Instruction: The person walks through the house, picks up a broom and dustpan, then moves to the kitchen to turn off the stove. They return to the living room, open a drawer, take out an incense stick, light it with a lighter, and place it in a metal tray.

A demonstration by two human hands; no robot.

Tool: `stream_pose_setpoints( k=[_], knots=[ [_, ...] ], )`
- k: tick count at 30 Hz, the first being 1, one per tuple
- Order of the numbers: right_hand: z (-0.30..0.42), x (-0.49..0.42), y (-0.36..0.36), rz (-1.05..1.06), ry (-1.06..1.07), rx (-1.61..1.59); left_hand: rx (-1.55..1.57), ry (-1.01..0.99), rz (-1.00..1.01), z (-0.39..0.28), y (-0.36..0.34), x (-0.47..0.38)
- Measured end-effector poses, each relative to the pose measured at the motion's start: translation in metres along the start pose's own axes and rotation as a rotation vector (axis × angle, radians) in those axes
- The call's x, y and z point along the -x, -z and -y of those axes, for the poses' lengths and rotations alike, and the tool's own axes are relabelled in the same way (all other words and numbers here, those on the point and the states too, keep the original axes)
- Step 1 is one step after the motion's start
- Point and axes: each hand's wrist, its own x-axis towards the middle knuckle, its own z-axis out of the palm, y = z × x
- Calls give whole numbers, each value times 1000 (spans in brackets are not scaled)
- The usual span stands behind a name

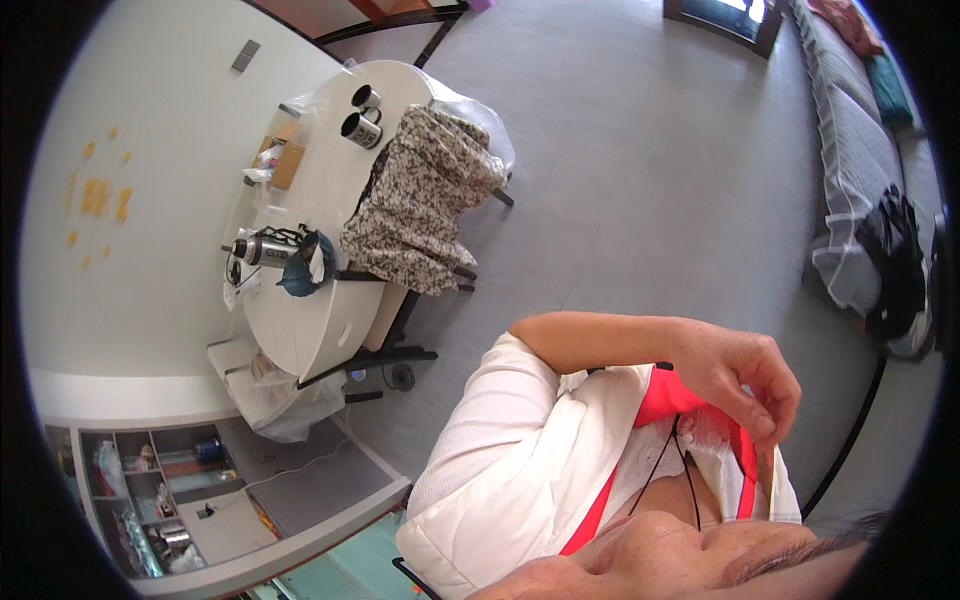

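My left hand (750,390) is bent across the front of my chest, with its fingers curled in and the thumb near the fingertips. Whether something thin is between them cannot be seen. Under it lie a white jacket (525,480) with red trim (667,397), pushed up at the forearm, and a white lace top (660,450) with black cords. My right hand is out of view. Part of a face fills the bottom edge. Ahead to the left, a patterned cloth (427,195) is draped at the side of a white oval table (300,315).
On the table stand two mugs (361,130), a cardboard box (286,165), a metal flask (262,251) and a dark blue bag (307,262). A shelf unit (154,480) is at lower left. A grey sofa (855,135) with a black garment (896,262) lies right of the grey floor.
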Motion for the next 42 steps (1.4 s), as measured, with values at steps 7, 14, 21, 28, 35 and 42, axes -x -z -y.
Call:
stream_pose_setpoints(
  k=[7,14,21,28,35,42],
  knots=[
    [126,-127,82,34,62,43,-142,370,-845,27,194,45],
    [291,-235,159,49,239,139,-375,499,-1220,49,258,99],
    [454,-312,155,114,294,283,-271,371,-1322,4,353,110],
    [592,-334,141,139,296,368,-187,184,-1253,-89,481,132],
    [688,-359,135,119,256,409,-156,252,-1238,-154,587,154],
    [820,-457,115,256,336,602,-142,196,-1530,-189,687,185]
  ],
)
